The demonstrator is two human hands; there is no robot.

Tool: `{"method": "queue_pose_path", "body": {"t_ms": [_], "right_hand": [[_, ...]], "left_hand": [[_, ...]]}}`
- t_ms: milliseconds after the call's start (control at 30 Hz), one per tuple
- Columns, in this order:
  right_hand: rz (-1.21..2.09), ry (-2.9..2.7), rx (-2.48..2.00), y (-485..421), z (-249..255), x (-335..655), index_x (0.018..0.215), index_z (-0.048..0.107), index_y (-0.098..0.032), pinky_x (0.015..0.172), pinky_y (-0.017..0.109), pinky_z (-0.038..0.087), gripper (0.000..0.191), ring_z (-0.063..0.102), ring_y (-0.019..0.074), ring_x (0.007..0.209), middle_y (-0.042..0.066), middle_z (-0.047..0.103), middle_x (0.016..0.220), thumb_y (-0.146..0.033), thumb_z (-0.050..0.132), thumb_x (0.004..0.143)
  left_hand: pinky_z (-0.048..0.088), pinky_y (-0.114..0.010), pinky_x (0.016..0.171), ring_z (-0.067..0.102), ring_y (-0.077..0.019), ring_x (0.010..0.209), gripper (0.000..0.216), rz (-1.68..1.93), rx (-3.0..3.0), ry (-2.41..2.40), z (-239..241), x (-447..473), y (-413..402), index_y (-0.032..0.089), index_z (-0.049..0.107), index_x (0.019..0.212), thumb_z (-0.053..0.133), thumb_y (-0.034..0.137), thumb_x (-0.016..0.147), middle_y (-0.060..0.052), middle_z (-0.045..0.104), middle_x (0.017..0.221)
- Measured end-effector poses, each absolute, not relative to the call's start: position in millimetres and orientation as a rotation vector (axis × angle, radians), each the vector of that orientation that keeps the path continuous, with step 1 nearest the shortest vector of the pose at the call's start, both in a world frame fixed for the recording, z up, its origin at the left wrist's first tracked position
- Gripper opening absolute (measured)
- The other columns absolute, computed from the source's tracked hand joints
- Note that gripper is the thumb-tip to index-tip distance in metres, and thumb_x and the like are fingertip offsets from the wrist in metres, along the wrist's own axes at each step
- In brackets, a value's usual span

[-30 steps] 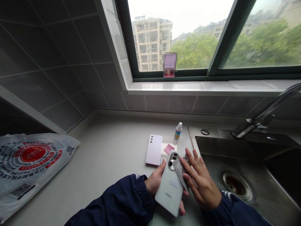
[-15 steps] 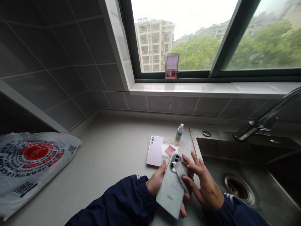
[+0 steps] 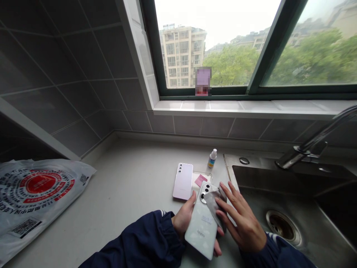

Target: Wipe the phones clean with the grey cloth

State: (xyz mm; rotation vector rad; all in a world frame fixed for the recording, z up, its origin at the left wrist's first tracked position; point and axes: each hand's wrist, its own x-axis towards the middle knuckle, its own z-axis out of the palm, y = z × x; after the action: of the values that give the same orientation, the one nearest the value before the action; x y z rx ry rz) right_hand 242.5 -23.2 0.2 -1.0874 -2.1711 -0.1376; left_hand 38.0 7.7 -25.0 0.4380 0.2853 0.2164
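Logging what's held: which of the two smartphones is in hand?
The pale-green OPPO smartphone, gripped by the left hand; the lavender smartphone lies on the countertop.

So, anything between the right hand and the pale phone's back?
Yes, the gray cloth: it lies over the upper right of the phone, under the right hand's fingers. Nothing visible separates the left hand from the phone.

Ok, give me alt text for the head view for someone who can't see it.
A person's left hand holds a pale phone, back facing up, while the right hand keeps a gray cloth against it near the camera lenses. Beyond are a lilac phone, a pink square and a small upright bottle, with a sink to the right.
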Motion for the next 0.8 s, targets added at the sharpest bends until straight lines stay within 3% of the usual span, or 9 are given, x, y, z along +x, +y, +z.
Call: {"method": "queue_pose_path", "body": {"t_ms": [167, 367, 800], "right_hand": [[-0.149, -2.228, -1.097, -26.1, -1.3, 240.6, 0.135, 0.049, -0.012, 0.100, 0.062, 0.040, 0.043, 0.024, 0.0425, 0.140, 0.021, 0.030, 0.152, -0.013, 0.051, 0.091], [-0.152, -2.241, -1.092, -28.3, -2.6, 236.0, 0.138, 0.045, -0.012, 0.101, 0.062, 0.040, 0.047, 0.025, 0.0412, 0.140, 0.021, 0.032, 0.151, -0.011, 0.048, 0.091], [-0.118, -2.225, -1.066, -28.9, -5.8, 236.5, 0.129, 0.055, -0.017, 0.107, 0.053, 0.038, 0.040, 0.039, 0.0311, 0.136, 0.012, 0.056, 0.135, -0.013, 0.051, 0.090]], "left_hand": [[0.040, -0.048, 0.078, 0.065, -0.0346, 0.070, 0.115, 0.243, 0.408, 0.348, -17.5, 37.7, 7.7, -0.001, 0.066, 0.101, 0.004, 0.090, 0.068, -0.018, 0.065, 0.084], [0.040, -0.052, 0.076, 0.067, -0.0372, 0.066, 0.114, 0.284, 0.370, 0.405, -13.8, 38.7, 6.6, 0.003, 0.055, 0.126, 0.002, 0.087, 0.071, -0.017, 0.066, 0.089], [0.040, -0.053, 0.076, 0.067, -0.0380, 0.070, 0.108, 0.316, 0.374, 0.257, -15.9, 38.3, 7.4, 0.007, 0.042, 0.139, 0.004, 0.084, 0.075, -0.018, 0.067, 0.091]]}}
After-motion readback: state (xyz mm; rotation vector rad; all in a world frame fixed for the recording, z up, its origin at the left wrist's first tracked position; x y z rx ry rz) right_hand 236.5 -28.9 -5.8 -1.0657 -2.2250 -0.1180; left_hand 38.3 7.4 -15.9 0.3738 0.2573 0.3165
